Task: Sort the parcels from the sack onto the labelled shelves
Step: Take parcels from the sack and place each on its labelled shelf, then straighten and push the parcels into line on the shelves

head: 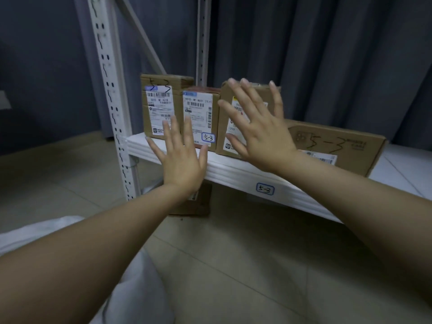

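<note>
Three small cardboard parcels stand side by side on a white shelf (233,176) that carries a "5-3" label (265,189). The left parcel (159,99) has "5-3" written on top of its label. The middle parcel (201,108) bears a "5-3" sticker. My left hand (181,155) is flat with fingers spread in front of these two. My right hand (259,127) is spread flat against the front of the right parcel (233,94). A long flat box (350,148) marked "5-3" lies to the right on the same shelf.
A white perforated upright (109,90) holds the shelf at the left. Another cardboard box (198,202) sits on the tiled floor under the shelf. A dark curtain hangs behind. White fabric (131,288) lies at the lower left.
</note>
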